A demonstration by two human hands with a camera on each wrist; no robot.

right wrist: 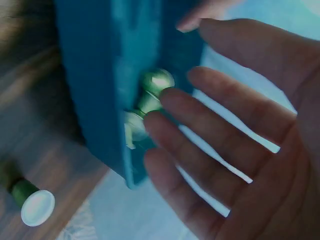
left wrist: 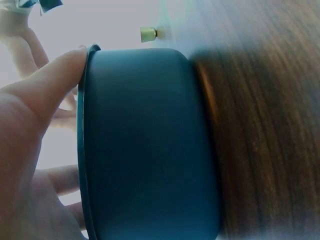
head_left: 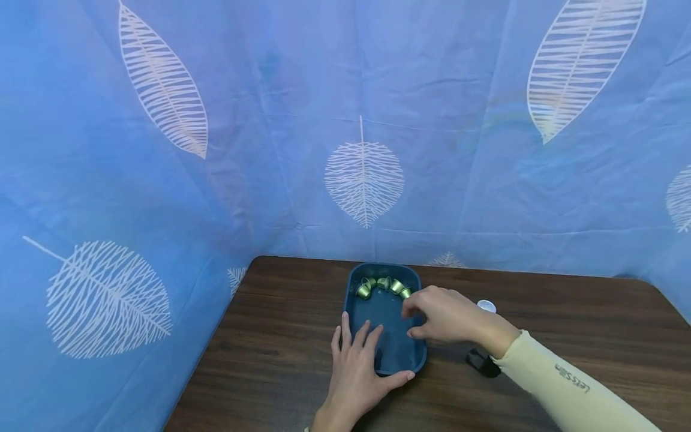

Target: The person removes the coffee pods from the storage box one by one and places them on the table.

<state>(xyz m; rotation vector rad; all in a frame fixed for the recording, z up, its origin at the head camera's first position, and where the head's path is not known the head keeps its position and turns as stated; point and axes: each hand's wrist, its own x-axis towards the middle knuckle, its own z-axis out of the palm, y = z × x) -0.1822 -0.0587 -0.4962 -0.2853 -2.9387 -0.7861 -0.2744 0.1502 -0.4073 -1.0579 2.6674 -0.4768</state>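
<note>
A dark blue plastic bin point(head_left: 396, 345) sits on the wooden table, with several green coffee capsules point(head_left: 364, 290) grouped at its far end. My left hand point(head_left: 353, 372) rests on the bin's near left part, fingers spread, the thumb touching the near rim. In the left wrist view that thumb point(left wrist: 55, 80) lies on the rim above the outer wall. My right hand point(head_left: 445, 315) hovers over the bin's right side, fingers slightly bent, close to the capsules. Nothing shows between its fingers in the right wrist view, where capsules point(right wrist: 150, 100) lie just past the fingertips.
Right of the bin, partly behind my right wrist, stands another green capsule with a pale round lid point(head_left: 486, 306). A small black object point(head_left: 483, 363) lies nearer, under the right forearm. A blue leaf-patterned cloth point(head_left: 291, 180) hangs behind the table point(head_left: 270, 336).
</note>
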